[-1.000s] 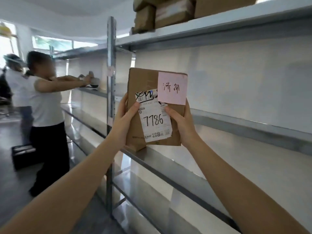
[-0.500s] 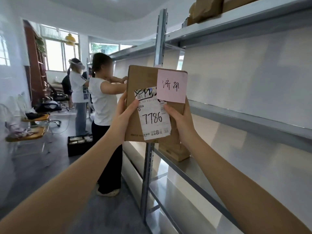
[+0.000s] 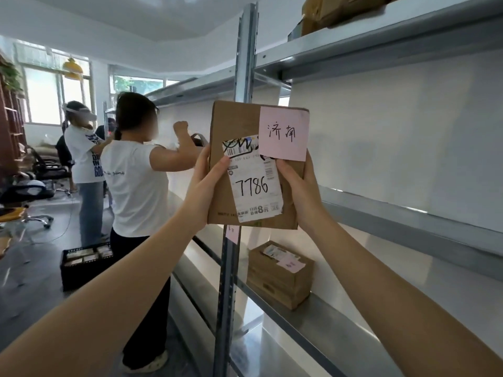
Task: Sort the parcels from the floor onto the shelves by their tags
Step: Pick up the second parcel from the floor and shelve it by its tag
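Parcel (image 3: 245, 170) sits upright in the air in front of the shelf post (image 3: 246, 50), its face turned to the camera, gripped from both sides. It carries a pink tag (image 3: 284, 133) with handwritten characters at its top right corner and a white label (image 3: 255, 183) marked 7786. Left hand (image 3: 205, 186) is closed round the left edge with the thumb laid over the front; right hand (image 3: 296, 191) is closed round the right edge, thumb resting on the label's corner. Both hold only this parcel.

Below and just right of the post, a second box (image 3: 280, 276) with its own pink tag lies on the lower shelf (image 3: 340, 330). A small pink slip (image 3: 232, 233) is stuck on the post just under the held parcel; its writing is too small to read.

Likely risks: putting the parcel in the wrong bay, if the tag is matched to that slip by guesswork; knocking a corner against the post or the lip of the middle shelf (image 3: 408, 216) on the way in, which could twist it out of a side-only grip; rubbing the pink tag loose, since only its top seems stuck.

Room looks generous: the middle shelf is bare to the right, and the lower shelf has free steel beyond the box. The top shelf (image 3: 381, 31) holds parcels at its edge. To the left, a person (image 3: 136, 170) in white stands close by the next bay, with a black crate (image 3: 87, 262) on the floor beside them, so a wide swing left is tight
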The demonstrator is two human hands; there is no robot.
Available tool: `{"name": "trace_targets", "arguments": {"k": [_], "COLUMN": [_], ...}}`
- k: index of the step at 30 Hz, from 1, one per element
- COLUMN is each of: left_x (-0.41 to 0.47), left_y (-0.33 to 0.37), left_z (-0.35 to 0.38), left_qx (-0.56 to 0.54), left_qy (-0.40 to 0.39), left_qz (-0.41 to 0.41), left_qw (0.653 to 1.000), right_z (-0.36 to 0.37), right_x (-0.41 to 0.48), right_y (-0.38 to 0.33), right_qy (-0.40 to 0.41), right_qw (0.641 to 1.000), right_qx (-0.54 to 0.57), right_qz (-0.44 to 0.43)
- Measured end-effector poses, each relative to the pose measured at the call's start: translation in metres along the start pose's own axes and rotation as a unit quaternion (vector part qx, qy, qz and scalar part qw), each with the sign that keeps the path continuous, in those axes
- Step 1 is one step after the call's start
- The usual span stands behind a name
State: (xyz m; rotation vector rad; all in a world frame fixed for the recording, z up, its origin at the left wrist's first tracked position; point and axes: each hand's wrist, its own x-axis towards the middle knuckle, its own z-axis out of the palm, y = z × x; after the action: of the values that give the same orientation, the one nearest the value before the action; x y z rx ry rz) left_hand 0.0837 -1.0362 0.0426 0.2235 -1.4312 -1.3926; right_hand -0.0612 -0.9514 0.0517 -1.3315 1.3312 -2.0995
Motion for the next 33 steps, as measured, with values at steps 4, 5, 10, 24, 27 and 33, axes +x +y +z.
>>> {"name": "trace_targets", "arguments": {"k": [4, 5, 10, 24, 27, 33], "left_x": [0.036, 0.045, 0.096, 0.245, 0.258, 0.286], "left_y": [-0.028, -0.035, -0.066, -0.123, -0.131, -0.14], "left_z": [0.0, 0.0, -0.01, -0.018, -0.012, 0.008], "left_qx": [-0.012, -0.017, -0.047, -0.097, -0.114, -0.094], "left_qy": [-0.032, -0.04, -0.078, -0.23, -0.244, -0.269], "left_qz": [-0.008, -0.01, -0.029, -0.109, -0.148, -0.225], "left_qw": [0.999, 0.999, 0.995, 0.962, 0.952, 0.932], "right_z": [-0.007, -0.008, -0.004, 0.016, 0.01, -0.007], "right_x": [0.029, 0.036, 0.073, 0.169, 0.184, 0.213], "right_y": [0.019, 0.023, 0.047, 0.082, 0.085, 0.076], "right_qy": [0.017, 0.023, 0.061, 0.215, 0.228, 0.236], "right_qw": [1.0, 1.0, 0.996, 0.966, 0.962, 0.958], "right_qx": [-0.012, -0.015, -0.05, -0.132, -0.151, -0.162], "right_qz": [-0.01, -0.011, -0.028, -0.051, -0.027, 0.029]}}
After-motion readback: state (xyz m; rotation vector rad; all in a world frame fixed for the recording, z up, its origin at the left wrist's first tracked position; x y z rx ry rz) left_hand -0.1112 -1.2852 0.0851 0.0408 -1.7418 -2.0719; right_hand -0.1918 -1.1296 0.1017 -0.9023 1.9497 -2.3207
